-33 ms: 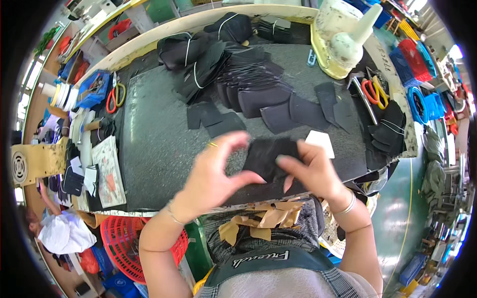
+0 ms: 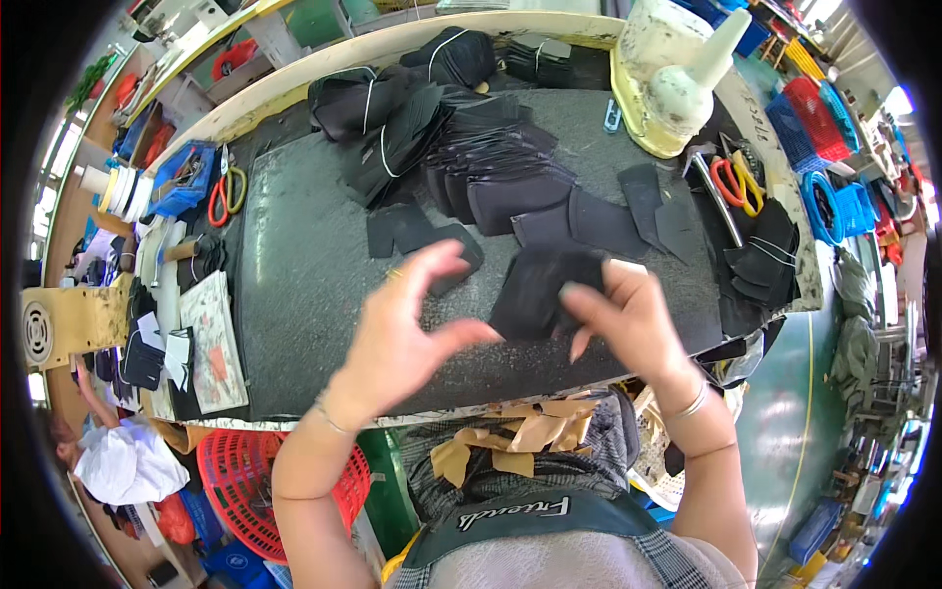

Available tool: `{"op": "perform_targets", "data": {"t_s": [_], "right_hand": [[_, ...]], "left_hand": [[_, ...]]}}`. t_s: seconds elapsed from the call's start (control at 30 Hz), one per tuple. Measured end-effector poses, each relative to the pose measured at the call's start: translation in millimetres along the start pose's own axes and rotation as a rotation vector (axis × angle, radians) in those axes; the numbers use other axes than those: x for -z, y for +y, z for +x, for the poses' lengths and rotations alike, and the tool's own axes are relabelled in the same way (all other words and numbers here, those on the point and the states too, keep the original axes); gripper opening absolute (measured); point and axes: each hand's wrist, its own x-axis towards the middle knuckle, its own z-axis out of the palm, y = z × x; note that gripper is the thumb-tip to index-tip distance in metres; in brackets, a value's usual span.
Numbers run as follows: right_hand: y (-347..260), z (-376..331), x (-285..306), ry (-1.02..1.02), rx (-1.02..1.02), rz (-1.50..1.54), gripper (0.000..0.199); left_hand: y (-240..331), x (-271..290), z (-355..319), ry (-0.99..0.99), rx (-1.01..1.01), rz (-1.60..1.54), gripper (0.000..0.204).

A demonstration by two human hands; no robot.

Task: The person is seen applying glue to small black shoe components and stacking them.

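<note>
Thumb and fingers of my right hand (image 2: 628,319) grip a dark, flat, flexible piece (image 2: 540,290), either fabric or leather, above the near part of the worktable. To its left, my left hand (image 2: 397,329) is open, thumb and fingers spread apart, with a gap between it and the piece. Just beyond the left fingertips lie a few loose black cut pieces (image 2: 402,228). Farther back, a long fanned row of black pieces (image 2: 500,167) runs across the tabletop. More cut pieces (image 2: 606,224) lie flat beyond my right hand.
Tied black bundles (image 2: 358,103) stand along the back edge. A pale machine with a spout (image 2: 677,98) occupies the far right corner. Scissors with red and yellow handles (image 2: 741,185) lie right; another pair (image 2: 226,196) is left, near a blue bin (image 2: 186,175). A red basket (image 2: 231,481) sits below the table.
My left hand has moved left, away from the black piece. The piece, still in my right hand, is tilted differently and now covers most of the white card.
</note>
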Motion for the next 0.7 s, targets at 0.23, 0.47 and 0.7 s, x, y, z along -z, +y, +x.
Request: {"op": "perform_targets", "data": {"t_s": [0.23,0.47,0.7], "right_hand": [[-51,95,82,0.389,0.276,-0.214,0.053],[2,15,127,0.241,0.227,-1.147,0.060],[26,-7,91,0.749,0.685,-1.233,0.029]], "left_hand": [[-18,-19,6,-0.062,-0.216,0.188,0.030],[-17,-19,3,-0.006,-0.126,0.062,0.020],[8,-44,11,-0.282,0.084,-0.267,0.023]]}}
